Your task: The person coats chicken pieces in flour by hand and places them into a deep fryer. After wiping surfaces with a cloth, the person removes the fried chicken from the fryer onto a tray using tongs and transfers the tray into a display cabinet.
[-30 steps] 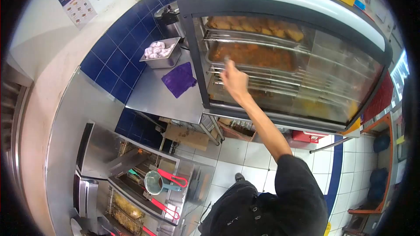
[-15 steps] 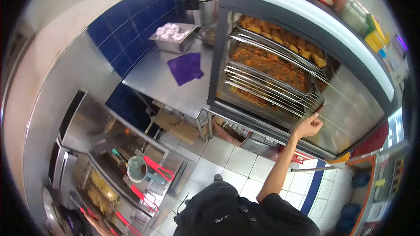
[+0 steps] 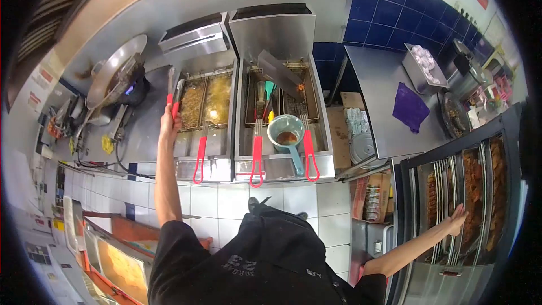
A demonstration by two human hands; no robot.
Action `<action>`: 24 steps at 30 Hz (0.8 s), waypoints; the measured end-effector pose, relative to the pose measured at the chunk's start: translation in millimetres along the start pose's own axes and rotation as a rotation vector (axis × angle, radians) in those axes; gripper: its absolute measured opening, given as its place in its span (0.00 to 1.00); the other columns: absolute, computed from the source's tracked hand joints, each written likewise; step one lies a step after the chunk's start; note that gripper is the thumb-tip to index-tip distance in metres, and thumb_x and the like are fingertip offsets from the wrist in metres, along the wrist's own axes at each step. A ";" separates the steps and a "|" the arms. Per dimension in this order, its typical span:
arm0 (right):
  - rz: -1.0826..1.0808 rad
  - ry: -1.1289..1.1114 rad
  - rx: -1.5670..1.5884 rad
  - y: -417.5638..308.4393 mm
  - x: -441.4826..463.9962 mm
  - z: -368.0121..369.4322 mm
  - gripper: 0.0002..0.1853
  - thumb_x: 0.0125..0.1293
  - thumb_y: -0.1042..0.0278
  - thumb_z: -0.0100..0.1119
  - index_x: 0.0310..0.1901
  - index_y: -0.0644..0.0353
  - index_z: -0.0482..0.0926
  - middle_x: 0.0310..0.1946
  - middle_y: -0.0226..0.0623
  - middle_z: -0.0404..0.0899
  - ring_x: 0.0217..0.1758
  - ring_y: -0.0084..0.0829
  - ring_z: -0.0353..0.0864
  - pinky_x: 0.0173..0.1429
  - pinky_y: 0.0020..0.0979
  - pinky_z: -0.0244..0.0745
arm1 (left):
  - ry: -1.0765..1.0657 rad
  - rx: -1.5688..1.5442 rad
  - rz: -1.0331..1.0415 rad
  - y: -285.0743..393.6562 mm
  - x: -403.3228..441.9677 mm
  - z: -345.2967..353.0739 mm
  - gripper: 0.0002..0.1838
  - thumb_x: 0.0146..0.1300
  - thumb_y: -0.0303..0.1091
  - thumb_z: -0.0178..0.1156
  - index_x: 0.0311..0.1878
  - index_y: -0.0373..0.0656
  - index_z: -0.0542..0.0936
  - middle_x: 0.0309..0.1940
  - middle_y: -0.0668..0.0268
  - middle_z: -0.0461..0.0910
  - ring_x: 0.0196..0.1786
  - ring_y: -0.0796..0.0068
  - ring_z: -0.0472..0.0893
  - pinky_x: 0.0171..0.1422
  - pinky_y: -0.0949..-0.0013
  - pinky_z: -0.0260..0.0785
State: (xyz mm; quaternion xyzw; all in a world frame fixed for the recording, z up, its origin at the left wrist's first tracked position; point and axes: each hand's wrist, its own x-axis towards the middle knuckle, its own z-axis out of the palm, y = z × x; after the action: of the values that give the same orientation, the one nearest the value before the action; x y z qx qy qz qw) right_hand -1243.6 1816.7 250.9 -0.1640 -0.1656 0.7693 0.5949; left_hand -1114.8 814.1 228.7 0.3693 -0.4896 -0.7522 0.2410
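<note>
My left hand (image 3: pixel 169 120) is wrapped round the red handles of metal tongs (image 3: pixel 174 95), beside the left edge of the fryer (image 3: pixel 230 152). Pale and yellowish food (image 3: pixel 217 99) sits in bubbling oil in its baskets. My right hand (image 3: pixel 456 220) is at the open front of the glass food warmer (image 3: pixel 398 192), near its racks and trays of browned food (image 3: pixel 471 192); its fingers look apart, with nothing visible in them. A blue-green pot (image 3: pixel 282 130) with brown liquid rests on the right fryer between red-handled baskets.
A wok (image 3: pixel 116 70) stands at the far left. On the right, a steel counter (image 3: pixel 372 101) holds a purple cloth (image 3: pixel 410 107), a metal pan (image 3: pixel 418 82) of wrapped white items and a large pot (image 3: pixel 466 73). Boxes (image 3: pixel 370 195) sit below. An orange-framed case (image 3: pixel 121 265) is lower left.
The view has swung left towards the fryers. The warmer's sliding door was pulled aside by my right hand, which has since left its handle. My left hand has come into view with the tongs.
</note>
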 end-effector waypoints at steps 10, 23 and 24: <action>-0.213 0.410 -0.553 -34.0 -90.5 49.9 0.28 0.66 0.66 0.53 0.37 0.95 0.56 0.37 0.73 0.76 0.27 0.49 0.84 0.29 0.41 0.88 | -0.040 -0.050 -0.012 -3.4 13.0 -28.9 0.19 0.69 0.55 0.50 0.44 0.48 0.74 0.20 0.73 0.70 0.16 0.88 0.63 0.15 0.83 0.50; -0.436 0.412 -0.462 -80.2 -180.8 3.1 0.18 0.62 0.63 0.50 0.42 0.74 0.73 0.48 0.55 0.73 0.51 0.44 0.69 0.53 0.47 0.67 | -0.120 0.041 -0.091 4.8 77.8 -77.1 0.19 0.70 0.56 0.50 0.42 0.50 0.75 0.23 0.75 0.70 0.17 0.87 0.63 0.17 0.80 0.51; -0.431 0.485 -0.496 -87.4 -194.6 -2.7 0.16 0.60 0.64 0.53 0.39 0.73 0.75 0.45 0.54 0.75 0.47 0.43 0.72 0.49 0.46 0.69 | -0.134 0.043 -0.111 7.2 80.2 -77.5 0.20 0.70 0.55 0.50 0.38 0.47 0.72 0.23 0.73 0.69 0.18 0.86 0.63 0.17 0.80 0.52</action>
State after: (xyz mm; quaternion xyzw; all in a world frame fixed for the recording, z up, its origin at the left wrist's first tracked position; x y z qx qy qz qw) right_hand -1120.8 1649.0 298.5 -0.4408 -0.2313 0.5029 0.7067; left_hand -1102.4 709.8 190.5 0.3496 -0.4995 -0.7768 0.1576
